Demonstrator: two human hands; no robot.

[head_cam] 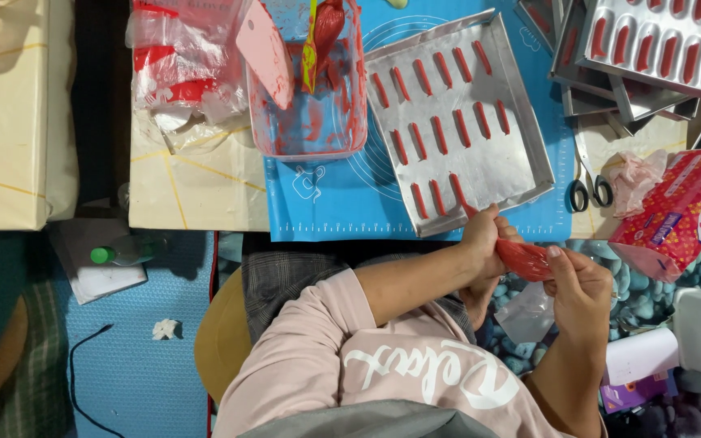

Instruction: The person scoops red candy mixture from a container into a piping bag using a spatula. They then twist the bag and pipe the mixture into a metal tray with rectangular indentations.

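Closest to the person, the right hand [582, 288] is clamped around the back of a red-filled plastic piping bag [522, 259], while the left hand [480, 235] pinches its front. The bag's tip meets the near edge of a shallow silver metal tray [521, 122] lined with short red strips, resting on a blue mat [326, 203] on the table [196, 191].

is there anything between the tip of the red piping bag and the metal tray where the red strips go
Nothing visible. The red piping bag, held by the left hand and right hand, has its tip right at the near edge of the foil-lined metal tray, beside the piped red strips.

Red strips [438, 136] stripe the silver tray [529, 138] on a blue mat [350, 203].
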